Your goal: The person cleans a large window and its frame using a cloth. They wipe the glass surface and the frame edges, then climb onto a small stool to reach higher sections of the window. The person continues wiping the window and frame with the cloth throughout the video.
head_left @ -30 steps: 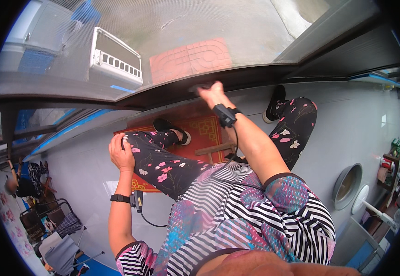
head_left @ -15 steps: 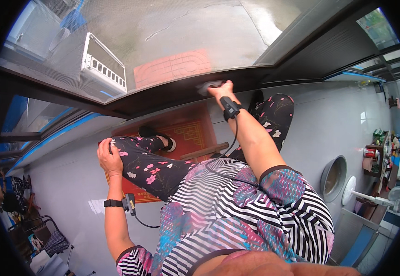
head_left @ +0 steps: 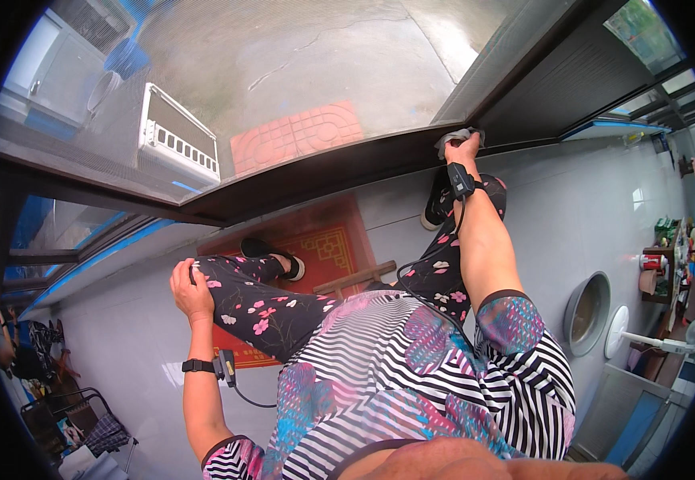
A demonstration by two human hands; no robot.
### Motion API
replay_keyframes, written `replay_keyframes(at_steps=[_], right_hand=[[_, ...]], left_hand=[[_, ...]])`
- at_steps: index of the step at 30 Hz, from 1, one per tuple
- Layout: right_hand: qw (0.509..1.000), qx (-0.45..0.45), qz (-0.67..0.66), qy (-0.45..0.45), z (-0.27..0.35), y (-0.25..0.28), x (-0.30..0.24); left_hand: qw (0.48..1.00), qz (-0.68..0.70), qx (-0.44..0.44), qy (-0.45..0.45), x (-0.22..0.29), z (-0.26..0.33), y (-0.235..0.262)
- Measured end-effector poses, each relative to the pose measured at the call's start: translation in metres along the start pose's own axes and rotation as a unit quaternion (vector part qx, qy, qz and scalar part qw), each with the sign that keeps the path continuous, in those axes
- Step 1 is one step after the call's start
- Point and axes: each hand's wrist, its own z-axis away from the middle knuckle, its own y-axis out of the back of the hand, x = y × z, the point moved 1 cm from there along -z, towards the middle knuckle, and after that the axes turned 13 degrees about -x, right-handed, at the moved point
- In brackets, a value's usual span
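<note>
floor (head_left: 139,320): gray, by door frame (head_left: 323,174)
R hand (head_left: 463,147): clutching cloth (head_left: 446,144) @ frame
cloth: long axis approx. along frame
L hand (head_left: 193,290): loosely spread, on knee (head_left: 223,282)

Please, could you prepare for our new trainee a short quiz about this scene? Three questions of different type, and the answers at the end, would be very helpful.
1. True or false: the left hand rests on a knee.

2. What does the right hand hold?
A) a brush
B) a cloth
C) a cup

3. Fill in the missing word: in the picture, the basin is to the ____ of the red mat.

Key:
1. True; its fingers lie over the knee.
2. B; the cloth is grey and bunched up.
3. right
</note>
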Motion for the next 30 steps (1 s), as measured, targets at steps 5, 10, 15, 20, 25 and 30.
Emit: replay_keyframes(at_steps=[5, 10, 15, 20, 25, 30], right_hand=[[0.978, -0.052, 0.196, 0.053, 0.023, -0.004, 0.025], [0.956, -0.106, 0.268, 0.052, 0.082, -0.012, 0.079], [0.924, -0.135, 0.356, 0.039, 0.153, -0.030, 0.138], [0.862, -0.217, 0.454, 0.064, 0.223, -0.033, 0.211], [0.764, -0.347, 0.542, 0.049, 0.258, -0.029, 0.279], [0.609, -0.522, 0.596, 0.032, 0.335, -0.063, 0.303]], left_hand=[[1.000, -0.012, -0.006, -0.007, -0.004, 0.001, -0.002], [1.000, 0.014, 0.018, 0.002, -0.011, 0.003, -0.015], [0.999, 0.024, 0.019, 0.022, -0.012, 0.007, -0.013], [0.999, 0.029, 0.035, 0.029, -0.008, 0.012, -0.008], [0.999, 0.041, 0.020, 0.025, 0.001, 0.004, -0.002], [0.998, 0.057, 0.017, 0.033, 0.002, 0.007, 0.002]])
